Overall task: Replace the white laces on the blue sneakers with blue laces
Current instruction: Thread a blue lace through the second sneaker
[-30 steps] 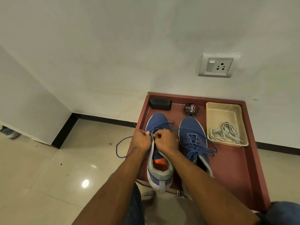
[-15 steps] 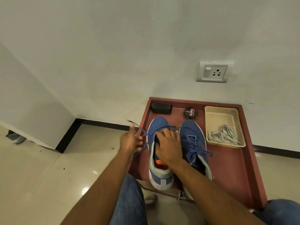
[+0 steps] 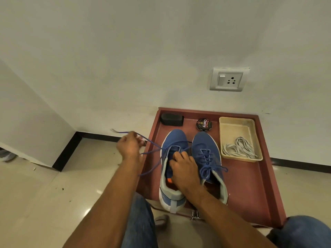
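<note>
Indoors, left hand [image 3: 129, 145] pinches blue lace [image 3: 152, 144]; right hand [image 3: 186, 169] presses sneaker [image 3: 172, 169] on red tray [image 3: 250, 185].

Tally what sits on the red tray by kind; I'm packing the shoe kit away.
Sneakers: 2
Polish tin: 1
Black sponge: 1
Beige bin holding white laces: 1
Total: 5

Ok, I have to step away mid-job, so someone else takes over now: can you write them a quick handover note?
Left hand pinches the blue lace, pulled out leftward from the left blue sneaker.
Right hand rests on that sneaker's tongue, steadying it.
Right blue sneaker is fully laced and tied in blue.
White laces lie in the beige tray.
Left: finish lacing and tie the left sneaker.
</note>
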